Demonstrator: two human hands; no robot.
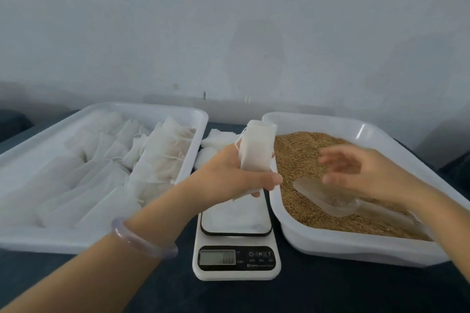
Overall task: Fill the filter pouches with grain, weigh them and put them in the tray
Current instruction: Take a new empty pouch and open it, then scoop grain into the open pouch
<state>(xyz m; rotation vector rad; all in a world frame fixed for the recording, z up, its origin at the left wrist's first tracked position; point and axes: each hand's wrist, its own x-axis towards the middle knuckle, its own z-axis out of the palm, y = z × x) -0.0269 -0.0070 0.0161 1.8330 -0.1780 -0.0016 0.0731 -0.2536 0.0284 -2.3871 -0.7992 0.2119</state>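
Over the kitchen scale (236, 259), our left hand (229, 178) gripped a filter pouch (255, 150) upright by its lower end. Beyond, our right hand (363, 173) hovered, fingers loose and holding nothing, above the clear scoop (325, 195) lying on the grain (300, 155). We judged it best to hold the pouch mouth wide over the grain tray (356, 249) when scooping.

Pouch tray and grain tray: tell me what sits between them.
Head view: the scale, and behind it loose white pouches, sit between pouch tray and grain tray.
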